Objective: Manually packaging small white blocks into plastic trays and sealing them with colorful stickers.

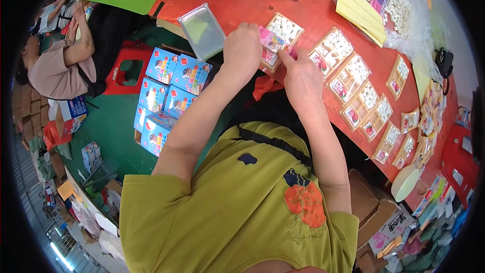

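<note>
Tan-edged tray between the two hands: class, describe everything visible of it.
The tray has a tan rim, its material unclear. White pieces fill its far part; a pink packet overlaps the middle, hiding what is beneath. It lies slantwise on the red table, left hand and right hand close by; contact is unclear.

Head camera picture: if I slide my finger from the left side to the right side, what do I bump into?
Seated person → red stool → blue boxes → left hand → right hand → slanted row of trays → pale green bowl.
</note>
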Demonstrator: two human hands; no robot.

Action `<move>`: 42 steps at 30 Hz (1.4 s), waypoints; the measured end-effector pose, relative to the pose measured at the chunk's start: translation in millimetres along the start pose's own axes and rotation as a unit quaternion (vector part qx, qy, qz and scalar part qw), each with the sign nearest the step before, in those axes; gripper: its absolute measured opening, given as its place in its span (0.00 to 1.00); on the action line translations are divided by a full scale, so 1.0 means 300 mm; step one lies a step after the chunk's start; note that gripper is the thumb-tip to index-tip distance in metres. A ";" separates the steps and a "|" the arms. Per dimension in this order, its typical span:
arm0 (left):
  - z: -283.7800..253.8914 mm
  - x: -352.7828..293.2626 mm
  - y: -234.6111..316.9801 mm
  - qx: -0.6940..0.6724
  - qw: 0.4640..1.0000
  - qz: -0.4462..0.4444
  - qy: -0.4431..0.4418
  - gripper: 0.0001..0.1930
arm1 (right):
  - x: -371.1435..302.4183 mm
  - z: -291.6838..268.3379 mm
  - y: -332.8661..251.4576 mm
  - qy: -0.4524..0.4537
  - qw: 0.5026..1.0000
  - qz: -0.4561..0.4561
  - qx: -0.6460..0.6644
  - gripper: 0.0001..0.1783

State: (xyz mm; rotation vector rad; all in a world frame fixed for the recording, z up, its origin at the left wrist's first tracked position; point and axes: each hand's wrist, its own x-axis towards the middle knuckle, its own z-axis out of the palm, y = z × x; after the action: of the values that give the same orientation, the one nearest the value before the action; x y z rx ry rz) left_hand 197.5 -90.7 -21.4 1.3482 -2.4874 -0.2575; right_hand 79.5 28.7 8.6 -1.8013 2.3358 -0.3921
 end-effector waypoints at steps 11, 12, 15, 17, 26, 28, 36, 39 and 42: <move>0.020 -0.146 0.005 -0.068 0.994 0.016 0.087 0.07 | -0.093 0.009 0.036 0.042 0.999 -0.032 -0.008 0.22; 0.022 -0.174 0.003 -0.112 0.987 0.015 0.118 0.08 | -0.102 0.009 0.041 0.042 0.999 -0.031 -0.007 0.22; 0.033 -0.254 0.006 -0.313 0.937 -0.123 0.095 0.09 | -0.126 0.010 0.060 0.035 0.998 -0.041 0.017 0.23; 0.039 -0.275 0.017 -0.476 0.842 -0.246 0.064 0.09 | -0.124 0.015 0.069 0.037 0.997 -0.057 0.030 0.24; 0.059 -0.353 0.005 -0.790 0.479 -0.383 0.018 0.11 | -0.111 0.010 0.075 0.013 0.997 -0.050 0.051 0.23; 0.045 -0.360 0.023 -0.788 0.478 -0.387 0.024 0.10 | -0.112 0.010 0.084 0.013 0.997 -0.055 0.058 0.22; 0.069 -0.356 0.042 -0.775 0.457 -0.436 -0.025 0.11 | -0.100 -0.001 0.087 -0.004 0.996 -0.058 0.069 0.20; 0.051 -0.343 0.037 -0.780 0.467 -0.411 -0.071 0.12 | -0.099 -0.001 0.091 0.003 0.996 -0.064 0.067 0.20; 0.000 -0.325 0.051 -0.785 0.478 -0.382 -0.098 0.15 | -0.103 -0.002 0.090 0.000 0.996 -0.066 0.060 0.19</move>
State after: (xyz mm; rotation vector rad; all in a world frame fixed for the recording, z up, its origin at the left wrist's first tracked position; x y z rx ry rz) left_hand 235.8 -0.6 -34.0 1.1275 -0.4708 -2.1692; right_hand 62.5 64.9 0.1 -1.9038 2.1498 -0.5383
